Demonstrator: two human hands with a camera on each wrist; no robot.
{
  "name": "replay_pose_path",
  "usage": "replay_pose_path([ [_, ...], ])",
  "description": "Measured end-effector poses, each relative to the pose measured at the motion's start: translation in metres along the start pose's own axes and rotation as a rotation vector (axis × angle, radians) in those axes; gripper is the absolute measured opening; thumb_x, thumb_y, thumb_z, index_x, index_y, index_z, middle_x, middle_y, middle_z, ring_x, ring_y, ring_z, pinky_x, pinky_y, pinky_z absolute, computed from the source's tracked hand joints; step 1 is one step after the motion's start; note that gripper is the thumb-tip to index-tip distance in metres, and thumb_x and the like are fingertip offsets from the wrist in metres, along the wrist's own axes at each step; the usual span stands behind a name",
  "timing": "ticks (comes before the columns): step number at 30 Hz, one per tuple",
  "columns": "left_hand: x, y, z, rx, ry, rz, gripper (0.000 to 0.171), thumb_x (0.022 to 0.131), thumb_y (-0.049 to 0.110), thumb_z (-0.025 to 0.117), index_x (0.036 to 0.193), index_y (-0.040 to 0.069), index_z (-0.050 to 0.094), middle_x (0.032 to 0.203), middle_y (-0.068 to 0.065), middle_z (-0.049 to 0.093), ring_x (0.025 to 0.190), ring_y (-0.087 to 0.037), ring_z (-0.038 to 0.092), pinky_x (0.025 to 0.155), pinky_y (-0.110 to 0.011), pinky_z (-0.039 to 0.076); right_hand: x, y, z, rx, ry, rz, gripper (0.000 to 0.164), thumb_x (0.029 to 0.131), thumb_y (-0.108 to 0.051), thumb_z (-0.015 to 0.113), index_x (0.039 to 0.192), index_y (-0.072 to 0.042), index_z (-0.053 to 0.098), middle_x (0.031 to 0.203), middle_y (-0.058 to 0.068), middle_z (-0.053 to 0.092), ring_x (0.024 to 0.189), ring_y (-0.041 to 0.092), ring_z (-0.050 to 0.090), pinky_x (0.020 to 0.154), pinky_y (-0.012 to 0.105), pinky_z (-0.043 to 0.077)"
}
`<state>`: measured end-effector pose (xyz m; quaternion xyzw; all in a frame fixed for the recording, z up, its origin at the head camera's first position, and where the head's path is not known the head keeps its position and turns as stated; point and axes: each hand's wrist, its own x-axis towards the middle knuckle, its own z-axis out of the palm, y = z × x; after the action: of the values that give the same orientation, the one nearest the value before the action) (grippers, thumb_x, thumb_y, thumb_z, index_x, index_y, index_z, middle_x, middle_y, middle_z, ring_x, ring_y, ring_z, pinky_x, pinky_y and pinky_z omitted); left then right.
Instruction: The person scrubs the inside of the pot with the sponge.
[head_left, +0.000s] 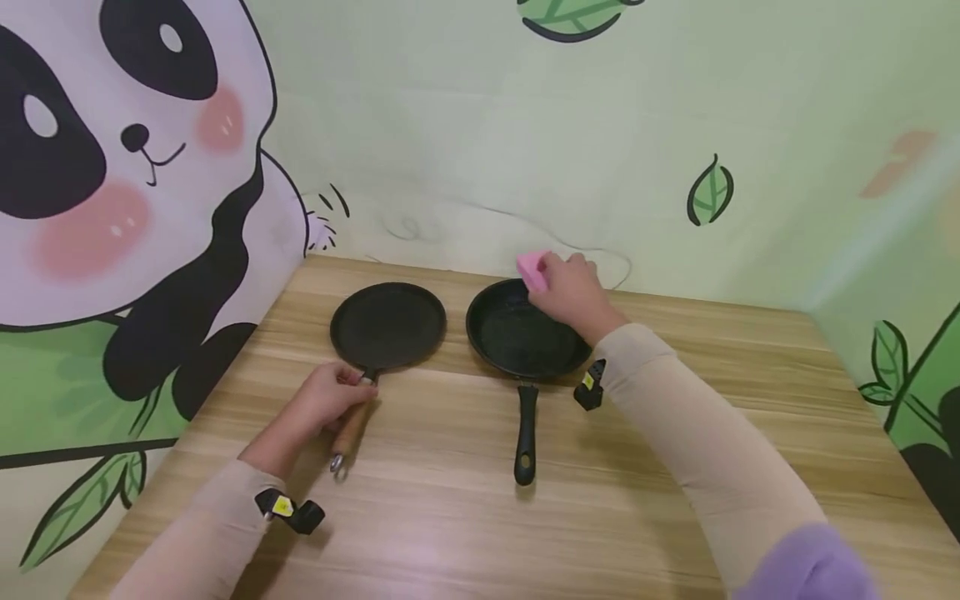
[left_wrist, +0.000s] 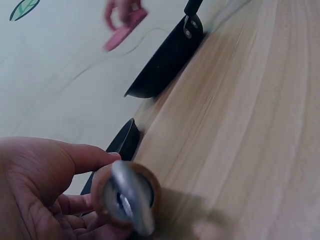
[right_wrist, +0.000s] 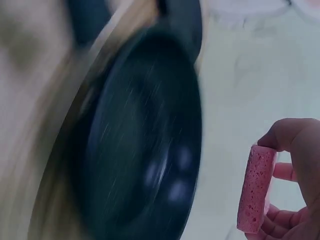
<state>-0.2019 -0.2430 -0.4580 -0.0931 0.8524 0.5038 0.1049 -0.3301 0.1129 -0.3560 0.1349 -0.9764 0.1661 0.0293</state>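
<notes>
My right hand (head_left: pixel 573 292) pinches a pink sponge (head_left: pixel 531 268) over the far rim of a black frying pan (head_left: pixel 517 333). In the right wrist view the sponge (right_wrist: pixel 256 190) shows its porous side, apart from the blurred frying pan (right_wrist: pixel 145 135). The frying pan's black handle (head_left: pixel 527 437) points toward me. To its left lies a flat black crepe pan (head_left: pixel 388 325) with a wooden handle (head_left: pixel 351 433). My left hand (head_left: pixel 330 398) grips that handle near the pan end. Seen end-on in the left wrist view, the handle carries a metal hanging ring (left_wrist: pixel 132 197).
Both pans rest on a wood-grain table (head_left: pixel 435 517). Behind it rises a pale green wall (head_left: pixel 435 125) with a painted panda (head_left: pixel 135 167) and leaves. Small black wrist devices, one (head_left: pixel 291 510) at the left sleeve, sit on both wrists.
</notes>
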Motion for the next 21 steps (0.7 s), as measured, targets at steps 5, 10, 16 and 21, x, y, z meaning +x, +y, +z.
replay_pose_path([
  [5, -0.008, -0.009, -0.007, 0.014, 0.011, 0.008, 0.037, 0.088, 0.019, 0.075, 0.109, -0.004, 0.056, 0.094, -0.011, 0.059, 0.061, -0.012, 0.052, 0.048, -0.026, 0.044, 0.010, -0.066, 0.021, -0.054, -0.058, -0.174, 0.051, 0.090, -0.033, 0.064, 0.136, -0.011, 0.056, 0.115, 0.017, 0.056, 0.105, 0.033, 0.051, 0.086, 0.046, 0.048],
  [10, -0.014, -0.016, -0.010, 0.041, 0.005, 0.041, 0.035, 0.088, 0.019, 0.076, 0.107, -0.003, 0.057, 0.091, -0.010, 0.061, 0.065, -0.014, 0.054, 0.050, -0.028, 0.046, 0.008, -0.113, 0.054, -0.115, -0.176, -0.372, 0.050, 0.091, -0.034, 0.066, 0.137, -0.017, 0.059, 0.116, 0.012, 0.058, 0.103, 0.025, 0.052, 0.085, 0.037, 0.048],
  [16, -0.018, -0.022, -0.014, 0.061, 0.031, 0.111, 0.031, 0.088, 0.019, 0.078, 0.104, -0.002, 0.062, 0.091, -0.010, 0.066, 0.076, -0.018, 0.059, 0.063, -0.030, 0.049, 0.004, -0.153, 0.090, -0.145, -0.297, -0.619, 0.042, 0.092, -0.033, 0.067, 0.133, -0.020, 0.066, 0.110, 0.003, 0.062, 0.103, 0.018, 0.051, 0.088, 0.031, 0.043],
  [21, -0.022, -0.027, -0.015, 0.060, 0.048, 0.132, 0.028, 0.089, 0.020, 0.078, 0.102, -0.001, 0.064, 0.094, -0.011, 0.067, 0.084, -0.021, 0.059, 0.070, -0.030, 0.050, 0.002, -0.181, 0.118, -0.171, -0.324, -0.742, 0.039, 0.094, -0.035, 0.066, 0.131, -0.022, 0.069, 0.103, -0.002, 0.064, 0.101, 0.016, 0.051, 0.087, 0.029, 0.042],
])
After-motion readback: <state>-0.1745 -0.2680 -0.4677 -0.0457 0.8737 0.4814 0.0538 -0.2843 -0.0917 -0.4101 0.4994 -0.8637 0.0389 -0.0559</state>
